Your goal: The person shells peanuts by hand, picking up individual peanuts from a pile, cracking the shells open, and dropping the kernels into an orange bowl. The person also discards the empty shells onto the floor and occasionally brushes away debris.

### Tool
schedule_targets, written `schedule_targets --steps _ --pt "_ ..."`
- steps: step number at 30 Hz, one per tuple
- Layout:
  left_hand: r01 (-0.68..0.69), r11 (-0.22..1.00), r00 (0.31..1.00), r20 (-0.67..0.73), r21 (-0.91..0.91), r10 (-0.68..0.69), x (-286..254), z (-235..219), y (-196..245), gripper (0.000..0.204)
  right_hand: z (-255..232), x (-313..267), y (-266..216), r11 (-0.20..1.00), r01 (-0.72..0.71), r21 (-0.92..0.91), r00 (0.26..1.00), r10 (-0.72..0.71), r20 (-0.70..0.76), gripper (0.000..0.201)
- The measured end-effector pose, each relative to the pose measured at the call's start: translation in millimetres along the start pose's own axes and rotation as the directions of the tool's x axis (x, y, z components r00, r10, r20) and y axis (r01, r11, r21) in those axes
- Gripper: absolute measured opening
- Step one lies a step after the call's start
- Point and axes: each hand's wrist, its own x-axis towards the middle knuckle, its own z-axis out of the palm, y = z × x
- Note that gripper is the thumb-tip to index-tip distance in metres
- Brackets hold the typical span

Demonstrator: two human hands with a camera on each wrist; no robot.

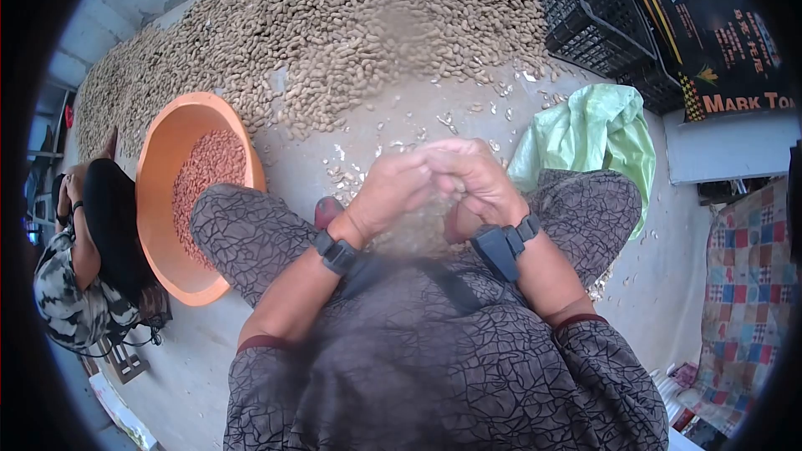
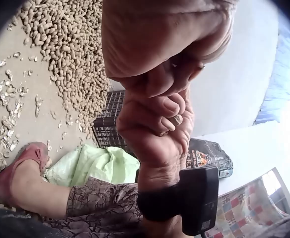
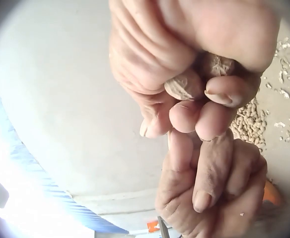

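Peanut (image 3: 184, 85), ridged tan shell, sits pinched in right hand (image 1: 478, 179) fingers above the lap. Left hand (image 1: 394, 190) curls against it, knuckles touching; can't tell if it grips anything. Smooth orange basin (image 1: 164, 159) w/ reddish kernels at left. Grey concrete floor (image 1: 401, 117), big heap of unshelled peanuts (image 1: 317, 25), black crate (image 1: 589, 8).

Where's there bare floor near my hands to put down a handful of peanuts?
Mostly bare concrete floor lies between the peanut heap and your knees, dotted with shell scraps. Another clear strip runs right of the green bag, below the black crates. Crowded: the orange basin on the left, and the heap behind.
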Motion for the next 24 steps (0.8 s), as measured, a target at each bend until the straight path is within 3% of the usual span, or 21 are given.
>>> schedule_targets --steps 6,11,18,20,24 --pt "-0.028 0.996 1.0 -0.015 -0.081 0.027 0 6 5 0.03 0 3 4 0.991 0.053 0.12 0.996 -0.061 0.066 0.021" --pt "-0.042 0.983 0.999 0.039 0.181 0.035 -4 7 15 0.034 0 3 3 0.988 0.022 0.156 0.998 -0.03 0.054 0.023" --pt "-0.106 0.978 0.992 -0.051 0.18 0.117 -4 20 16 0.026 12 -4 -7 0.99 0.067 0.128 0.997 -0.073 0.04 0.026" --pt "-0.171 0.947 0.98 -0.05 0.27 0.192 -5 22 16 0.028 14 -5 -13 0.993 0.059 0.1 0.998 -0.062 0.031 0.025" --pt "-0.056 0.958 0.99 -0.107 0.282 0.089 -6 13 14 0.029 14 0 -11 0.993 0.076 0.094 0.997 -0.076 -0.008 0.023"
